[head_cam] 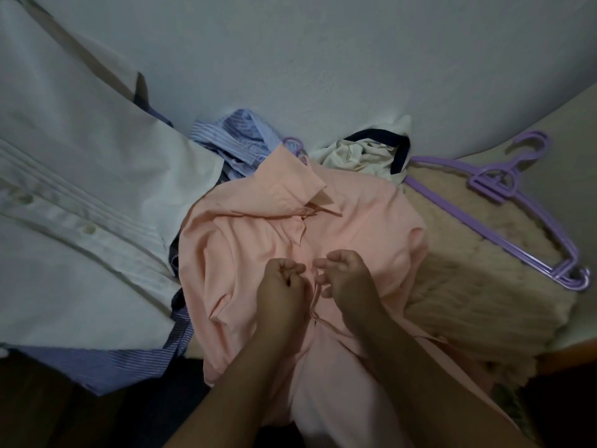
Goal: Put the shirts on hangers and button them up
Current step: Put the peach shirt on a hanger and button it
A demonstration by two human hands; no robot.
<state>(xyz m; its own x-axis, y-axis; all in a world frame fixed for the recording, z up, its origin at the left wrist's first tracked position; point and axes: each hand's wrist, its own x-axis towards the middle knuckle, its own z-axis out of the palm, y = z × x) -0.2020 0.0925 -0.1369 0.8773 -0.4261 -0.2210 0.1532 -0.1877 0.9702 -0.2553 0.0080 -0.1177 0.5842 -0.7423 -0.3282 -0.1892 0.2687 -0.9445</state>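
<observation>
white shirt (80, 176), pleated front, round buttons, cut off at left edge | striped shirt (235, 140) crumpled, half hidden | peach shirt (258, 227) smooth, frame centre, its hanger mostly hidden | left hand (282, 282) and right hand (347, 279) pinch its placket; button unseen | purple plastic hangers (517, 215) on fluffy beige throw (468, 286), right

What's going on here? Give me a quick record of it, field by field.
activity: buttoning the pink shirt along its front placket
left hand: pinches the placket edge
right hand: pinches the opposite edge
hanger in pink shirt: a purple hook shows behind the collar
spare hangers: purple, stacked on the beige fuzzy surface, right
other shirts: white shirt left, blue striped shirt and cream garment behind
</observation>
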